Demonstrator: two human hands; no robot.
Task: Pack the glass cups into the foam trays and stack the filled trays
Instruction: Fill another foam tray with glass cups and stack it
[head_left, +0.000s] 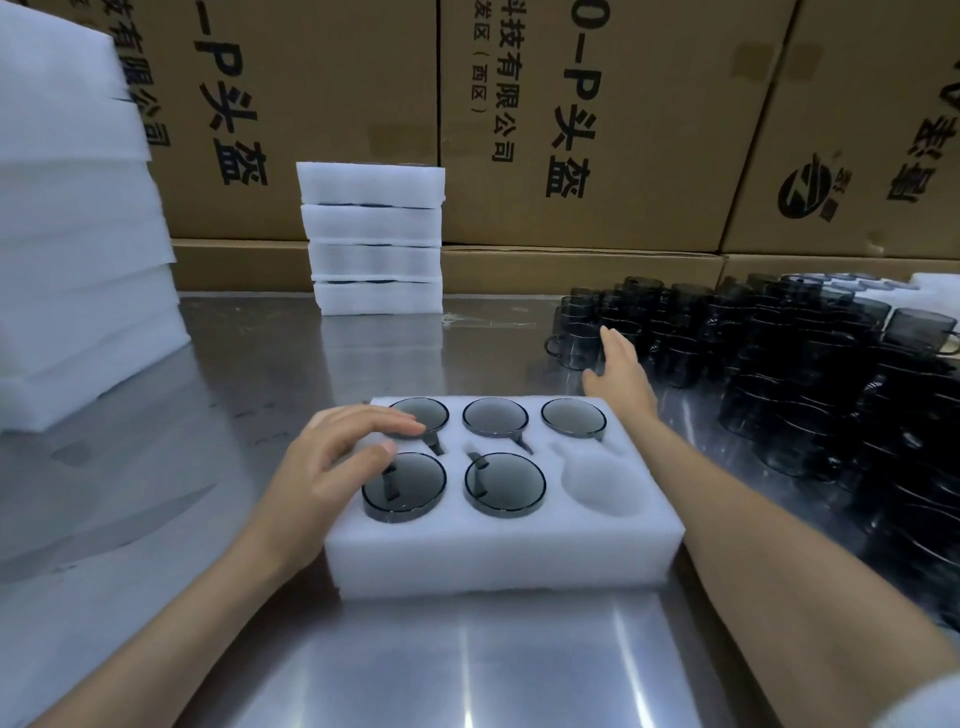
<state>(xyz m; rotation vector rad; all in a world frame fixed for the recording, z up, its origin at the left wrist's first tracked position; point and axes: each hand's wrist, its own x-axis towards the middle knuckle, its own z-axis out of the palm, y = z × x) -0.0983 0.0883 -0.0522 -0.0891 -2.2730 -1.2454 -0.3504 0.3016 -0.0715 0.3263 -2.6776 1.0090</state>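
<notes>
1. Foam tray (498, 551), counter centre: five cups seated, 4 o'clock pocket (602, 486) vacant.
2. My left hand (332, 467): fingers relaxed, steadying the tray.
3. My right hand (621, 369): fingers spread, empty, reaching loose glass cups (779, 364) at 2 o'clock, likely for the vacancy.
4. Filled trays (375, 239): stacked at 12 o'clock.

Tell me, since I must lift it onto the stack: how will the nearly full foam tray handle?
The foam tray will probably flex a little, being soft white foam. Five glass cups likely make it heavier than it looks. With one pocket empty, weight may sit slightly off-centre; the glass would probably break if spilled.
</notes>
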